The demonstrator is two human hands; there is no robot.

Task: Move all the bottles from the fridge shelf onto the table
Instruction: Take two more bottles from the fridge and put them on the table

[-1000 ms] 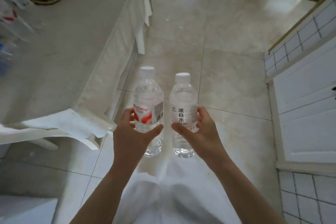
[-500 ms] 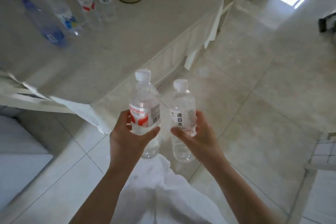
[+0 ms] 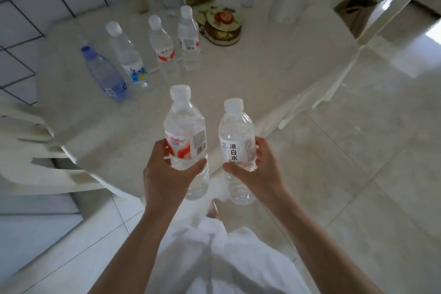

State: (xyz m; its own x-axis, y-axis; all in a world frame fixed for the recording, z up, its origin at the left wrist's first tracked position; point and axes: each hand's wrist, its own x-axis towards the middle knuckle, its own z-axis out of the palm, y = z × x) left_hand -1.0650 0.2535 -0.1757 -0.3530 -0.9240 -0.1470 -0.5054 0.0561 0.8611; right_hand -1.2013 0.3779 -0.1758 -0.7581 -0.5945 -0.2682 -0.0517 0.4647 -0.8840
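With the left hand (image 3: 167, 174) clamped on the red-labelled bottle (image 3: 185, 141) and the right hand (image 3: 259, 169) on the white-labelled bottle (image 3: 236, 148), both upright, set them on bare surface (image 3: 262, 74) ahead, short of the standing bottles (image 3: 164, 48).

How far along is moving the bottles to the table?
Done: four bottles stand on the table. In hand: the left hand holds a red-label bottle, the right hand a white-label bottle. Left: setting both down; the fridge is out of view.
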